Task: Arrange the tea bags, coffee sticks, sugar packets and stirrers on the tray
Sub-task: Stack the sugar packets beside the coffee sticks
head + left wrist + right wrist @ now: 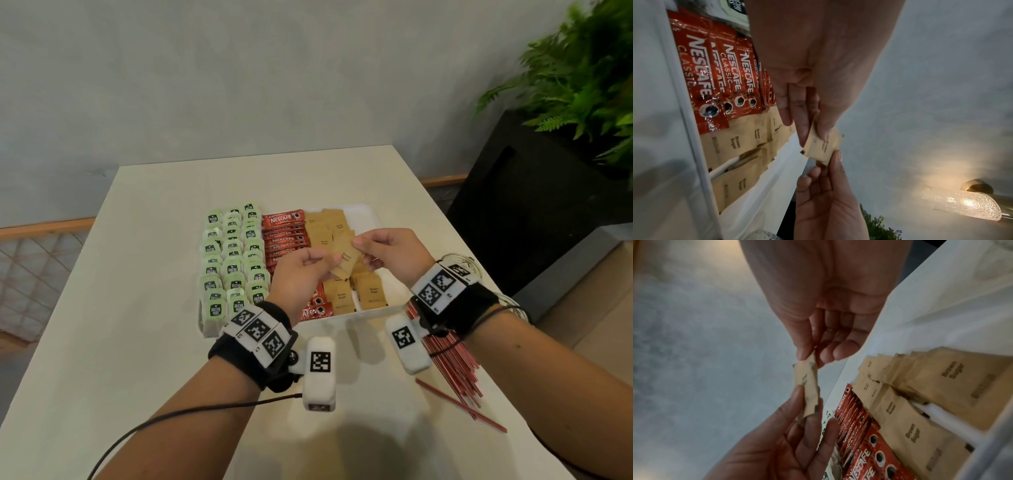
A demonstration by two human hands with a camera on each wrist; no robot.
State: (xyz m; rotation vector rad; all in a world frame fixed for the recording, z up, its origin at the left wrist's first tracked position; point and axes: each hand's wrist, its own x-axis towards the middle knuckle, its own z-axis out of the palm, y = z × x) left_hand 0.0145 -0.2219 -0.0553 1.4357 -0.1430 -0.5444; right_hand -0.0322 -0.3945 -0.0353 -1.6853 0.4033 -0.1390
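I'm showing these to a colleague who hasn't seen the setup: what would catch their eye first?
Both hands, left hand and right hand, pinch one brown sugar packet above the white tray. Below run green tea bags, red coffee sticks and more sugar packets. Red stirrers lie on the table, right of the tray.

A white table (164,274) carries a white tray (363,209), red stirrers (452,363) and a glass jar (457,258).

head: high, looks down at tray (363,209)
left wrist: close, along fingers
right wrist: close, opposite side
shared: pinched sugar packet (821,146), all three
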